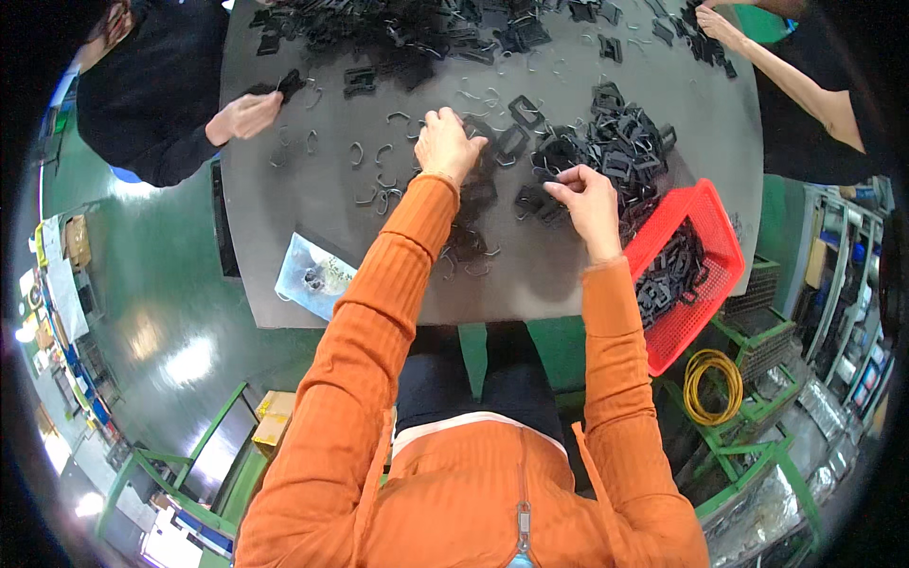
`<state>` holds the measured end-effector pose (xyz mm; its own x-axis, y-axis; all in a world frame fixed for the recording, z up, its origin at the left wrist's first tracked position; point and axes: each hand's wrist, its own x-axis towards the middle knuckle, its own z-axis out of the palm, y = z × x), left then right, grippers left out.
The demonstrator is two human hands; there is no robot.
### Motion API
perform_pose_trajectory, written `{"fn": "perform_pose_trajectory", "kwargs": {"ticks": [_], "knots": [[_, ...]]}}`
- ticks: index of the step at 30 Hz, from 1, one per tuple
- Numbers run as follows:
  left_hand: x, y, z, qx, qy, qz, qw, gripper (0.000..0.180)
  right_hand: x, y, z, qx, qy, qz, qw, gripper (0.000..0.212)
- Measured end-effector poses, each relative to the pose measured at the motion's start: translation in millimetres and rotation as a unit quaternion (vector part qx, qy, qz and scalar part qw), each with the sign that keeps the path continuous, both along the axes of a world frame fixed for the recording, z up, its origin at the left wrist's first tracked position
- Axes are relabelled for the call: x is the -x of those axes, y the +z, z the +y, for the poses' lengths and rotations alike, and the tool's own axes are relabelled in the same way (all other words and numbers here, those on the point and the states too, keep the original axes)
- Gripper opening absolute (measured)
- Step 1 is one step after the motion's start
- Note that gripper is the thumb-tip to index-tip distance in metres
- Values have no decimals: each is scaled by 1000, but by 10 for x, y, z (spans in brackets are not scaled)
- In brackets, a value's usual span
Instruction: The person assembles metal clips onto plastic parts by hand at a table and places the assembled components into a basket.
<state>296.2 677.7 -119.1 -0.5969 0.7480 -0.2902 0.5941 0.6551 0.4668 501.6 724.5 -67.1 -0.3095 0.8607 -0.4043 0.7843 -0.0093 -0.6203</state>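
My left hand (447, 147) is over the middle of the grey table, thumb apart from the bent fingers, among small C-shaped metal wire clips (383, 153) and dark pieces. Nothing shows in its grasp, though its fingertips are partly hidden. My right hand (589, 206) pinches a small black plastic piece (545, 176) between thumb and fingers. Just beyond it lies a heap of black plastic buckle-like frames (625, 147). Two loose rectangular frames, one of them a black frame (525, 112), rest between my hands.
A red plastic basket (729, 237) with black pieces stands tilted at the table's right edge. A blue-and-white packet (314, 275) lies front left. Co-workers' hands, a left one (248, 115) and a right one (721, 26), handle black parts. A larger black pile (379, 33) covers the far side.
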Motion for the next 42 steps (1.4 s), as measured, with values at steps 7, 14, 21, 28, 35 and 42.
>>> {"fn": "perform_pose_trajectory", "kwargs": {"ticks": [7, 14, 21, 28, 35, 42], "knots": [[276, 114, -194, -90, 87, -567, 814, 20, 1, 18, 221, 351, -188, 383, 834, 18], [343, 16, -445, -110, 100, -481, 864, 24, 653, -332, 659, -108, 71, -191, 973, 40], [257, 208, -470, -98, 26, -13, 995, 43, 442, -486, 974, 0, 104, -66, 992, 53], [-280, 12, -334, -10, -105, 103, 989, 50, 411, -98, 872, 19, 189, 0, 982, 35], [-27, -199, -433, -114, 1, -271, 956, 32, 575, -407, 545, -105, 261, -144, 949, 54], [233, 164, -578, -56, 94, -521, 846, 31, 763, -406, 475, -40, 204, -220, 953, 51]]}}
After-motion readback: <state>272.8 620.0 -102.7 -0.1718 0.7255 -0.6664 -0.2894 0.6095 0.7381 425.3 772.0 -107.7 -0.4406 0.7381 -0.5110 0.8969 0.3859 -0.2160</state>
